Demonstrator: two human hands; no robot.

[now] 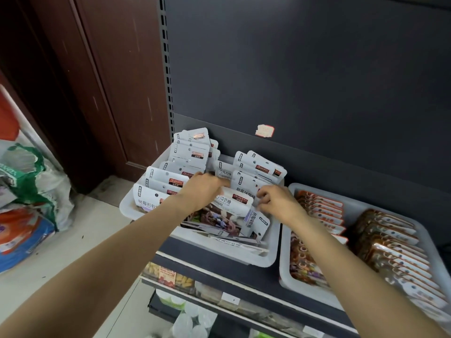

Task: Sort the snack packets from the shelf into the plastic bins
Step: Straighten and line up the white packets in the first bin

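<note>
A white plastic bin (271,250) on the dark shelf holds several white snack packets with red-brown labels, standing in rows at its back and left. My left hand (203,191) reaches into the bin's middle and grips the top edge of a white packet (231,203) that leans forward. My right hand (275,201) is just right of that packet, its fingers curled and pinching the edge of packets (246,189) in the right row. More packets (234,237) lie flat at the bin's front.
A second white bin (284,264) to the right holds rows of orange-edged packets (322,208) and brown packets (390,240). The dark shelf back panel (317,81) rises behind. Lower shelves carry goods (170,276). Sacks (26,191) sit on the floor at left.
</note>
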